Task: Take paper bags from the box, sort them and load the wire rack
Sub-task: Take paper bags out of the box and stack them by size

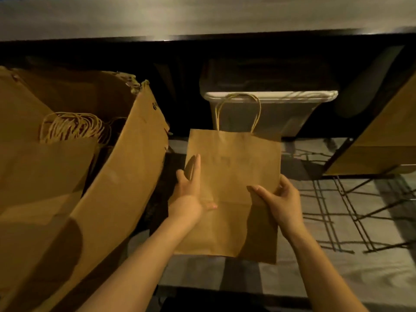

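**Operator:** Nearest first. What am I holding?

**Spotter:** One paper bag (231,167), folded flat and held up in front of you over the grey surface (337,278), handles (238,109) at the top. Your right hand (281,199) pinches the right edge, with the thumb on the face and the fingers curled round behind. Your left hand (191,190) lies flat, fingers straight along the left edge and thumb resting on the paper. I see no real grip there.

**Operator:** I judge it light and thin. Folded like this it should stay stiff enough to carry by an edge, but it will probably crease if I squeeze the middle of the face. I'd hold it at the side edges near the bottom fold, or by the twisted handles.

**Spotter:** Agreed. The paper looks dry, not slippery.

**Operator:** And further out?

**Spotter:** The box (117,176) leans open on your left, just beside the bag. More bags (45,167) are stacked inside it with their handles bunched together. The wire rack (337,210) spreads out on your right, near your right hand. Beyond both, a pale bin (281,113) sits under the counter (202,16), directly behind the bag's handles. A second brown box (387,143) stands at the far right.
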The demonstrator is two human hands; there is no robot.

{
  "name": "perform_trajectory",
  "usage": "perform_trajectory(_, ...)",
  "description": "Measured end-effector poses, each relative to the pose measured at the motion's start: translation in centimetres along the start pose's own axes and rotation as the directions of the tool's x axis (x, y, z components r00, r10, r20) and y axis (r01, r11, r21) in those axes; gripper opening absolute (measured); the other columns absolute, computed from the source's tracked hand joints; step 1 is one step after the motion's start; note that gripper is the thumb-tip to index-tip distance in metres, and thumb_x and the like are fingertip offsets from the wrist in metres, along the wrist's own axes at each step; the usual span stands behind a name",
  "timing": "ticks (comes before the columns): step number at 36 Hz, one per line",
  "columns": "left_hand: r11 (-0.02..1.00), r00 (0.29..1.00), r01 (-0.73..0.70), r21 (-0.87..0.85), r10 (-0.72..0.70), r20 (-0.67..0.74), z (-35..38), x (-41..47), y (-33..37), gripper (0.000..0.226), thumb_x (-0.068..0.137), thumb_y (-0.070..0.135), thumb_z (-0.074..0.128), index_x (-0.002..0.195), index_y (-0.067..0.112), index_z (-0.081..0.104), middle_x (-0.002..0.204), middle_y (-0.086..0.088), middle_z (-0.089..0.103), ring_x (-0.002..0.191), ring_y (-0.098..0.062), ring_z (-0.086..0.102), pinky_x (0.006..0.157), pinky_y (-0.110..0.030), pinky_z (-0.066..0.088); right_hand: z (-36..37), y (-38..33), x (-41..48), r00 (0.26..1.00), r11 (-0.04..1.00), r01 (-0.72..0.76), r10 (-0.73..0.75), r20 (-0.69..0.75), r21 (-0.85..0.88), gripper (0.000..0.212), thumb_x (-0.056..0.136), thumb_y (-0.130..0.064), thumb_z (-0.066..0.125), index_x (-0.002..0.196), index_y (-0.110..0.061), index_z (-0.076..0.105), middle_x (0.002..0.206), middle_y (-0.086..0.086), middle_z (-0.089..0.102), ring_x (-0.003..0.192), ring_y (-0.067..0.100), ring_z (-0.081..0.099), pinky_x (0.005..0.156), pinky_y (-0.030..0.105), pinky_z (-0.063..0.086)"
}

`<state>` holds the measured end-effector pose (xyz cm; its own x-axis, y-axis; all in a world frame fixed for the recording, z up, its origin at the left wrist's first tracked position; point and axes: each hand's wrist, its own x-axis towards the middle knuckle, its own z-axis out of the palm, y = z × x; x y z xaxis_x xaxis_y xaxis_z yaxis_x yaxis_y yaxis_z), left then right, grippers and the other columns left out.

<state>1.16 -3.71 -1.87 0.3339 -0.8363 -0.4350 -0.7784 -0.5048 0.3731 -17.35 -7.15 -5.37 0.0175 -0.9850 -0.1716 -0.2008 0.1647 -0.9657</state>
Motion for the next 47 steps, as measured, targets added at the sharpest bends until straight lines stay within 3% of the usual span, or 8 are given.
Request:
perform_trajectory(7, 0.996, 0.996, 0.081, -0.031, -0.082, -0.029, 1.8, 1.3, -3.3, 0.11, 0.081, 0.018, 0.074, 0.148, 0.038, -0.011, 0.157, -0.011, -0.012, 0.14, -0.033, 0.025, 0.106, -0.046, 0.036, 3.3, 2.9, -0.9, 0.99, 0.979, 0.113, -0.095, 0.106, -0.171, 0.094, 0.076, -0.007, 0.077, 0.148, -0.025, 0.019, 0.13, -0.007, 0.048, 0.118, 0.008, 0.047, 0.099, 0.029, 0.043)
perform_trajectory(13, 0.998, 0.999, 0.037, -0.057, -0.036, 0.024, 2.9, 2.0, -5.9, 0.086, 0.088, 0.022, 0.065, 0.151, 0.028, 0.006, 0.155, -0.005, -0.008, 0.143, -0.034, 0.008, 0.113, -0.046, 0.025, 5.0, 5.7, -2.1, 0.953, 0.797, 0.273, -0.147, 0.265, -0.539, 0.087, 0.087, -0.027, 0.067, 0.151, -0.031, 0.008, 0.159, 0.008, -0.008, 0.147, 0.024, -0.003, 0.118, 0.034, 0.01)
perform_trajectory(19, 0.983, 0.985, 0.041, 0.18, -0.069, 0.155, 2.7, 1.4, -5.8, 0.074, 0.096, 0.038, 0.048, 0.151, 0.025, -0.001, 0.157, -0.009, -0.016, 0.144, -0.034, -0.012, 0.116, -0.049, 0.008, 5.7, 6.5, -2.2, 0.94, 0.403, 0.331, -0.059, 0.337, -0.853, 0.076, 0.078, -0.068, -0.01, 0.149, -0.04, -0.003, 0.16, 0.0, -0.012, 0.136, 0.025, -0.033, 0.11, 0.043, -0.02)
perform_trajectory(25, 0.969, 0.951, -0.028, 0.246, -0.05, 0.305, 1.0, 0.1, -3.1, 0.074, 0.097, 0.041, 0.043, 0.151, 0.024, -0.007, 0.157, -0.007, -0.02, 0.144, -0.032, -0.015, 0.117, -0.049, 0.002, 6.3, 4.5, -2.1, 0.948, 0.408, 0.304, -0.036, 0.317, -0.861, 0.066, 0.093, -0.063, 0.013, 0.151, -0.03, 0.016, 0.161, 0.002, 0.006, 0.144, 0.024, -0.02, 0.113, 0.04, -0.017)
perform_trajectory(33, 0.936, 0.944, -0.329, 0.129, 0.32, 0.083, -7.1, -5.1, 0.3, 0.04, 0.099, 0.042, 0.038, 0.136, 0.026, 0.043, 0.131, 0.0, 0.051, 0.119, -0.022, 0.047, 0.093, -0.039, 0.04, 8.8, -3.2, -1.7, 0.936, 0.63, 0.346, -0.281, 0.211, -0.696, 0.041, 0.096, -0.027, 0.048, 0.135, -0.013, 0.05, 0.129, 0.014, 0.059, 0.12, 0.032, 0.052, 0.096, 0.041, 0.043)
perform_trajectory(36, 0.924, 0.928, -0.369, 0.103, 0.372, -0.013, -10.7, -7.3, -0.1, 0.038, 0.098, 0.044, 0.037, 0.133, 0.03, 0.044, 0.107, 0.006, 0.057, 0.091, -0.014, 0.055, 0.071, -0.031, 0.044, 10.1, -6.8, -1.7, 0.876, 0.62, 0.458, -0.437, 0.204, -0.637, 0.036, 0.093, -0.03, 0.044, 0.12, -0.012, 0.061, 0.101, 0.014, 0.07, 0.093, 0.035, 0.063, 0.068, 0.037, 0.045)
perform_trajectory(43, 0.893, 0.827, -0.385, 0.233, 0.446, -0.342, -19.0, -11.8, -5.3, 0.042, 0.097, 0.048, 0.034, 0.138, 0.036, 0.037, 0.128, 0.007, 0.054, 0.112, -0.011, 0.053, 0.091, -0.031, 0.047, 15.4, -15.6, -3.0, 0.658, 0.533, 0.733, -0.714, 0.24, -0.423, 0.035, 0.095, -0.039, 0.045, 0.11, -0.015, 0.065, 0.093, 0.0, 0.069, 0.082, 0.016, 0.064, 0.068, 0.043, 0.054)
perform_trajectory(47, 0.924, 0.829, -0.323, 0.207, 0.381, -0.409, -23.1, -12.2, -9.5, 0.046, 0.095, 0.05, 0.037, 0.139, 0.041, 0.035, 0.127, 0.011, 0.053, 0.095, 0.0, 0.047, 0.077, -0.02, 0.039, 19.3, -19.7, -4.5, 0.527, 0.414, 0.837, -0.785, 0.326, -0.357, 0.041, 0.093, -0.041, 0.04, 0.109, -0.013, 0.066, 0.093, 0.002, 0.07, 0.085, 0.018, 0.065, 0.071, 0.043, 0.055)
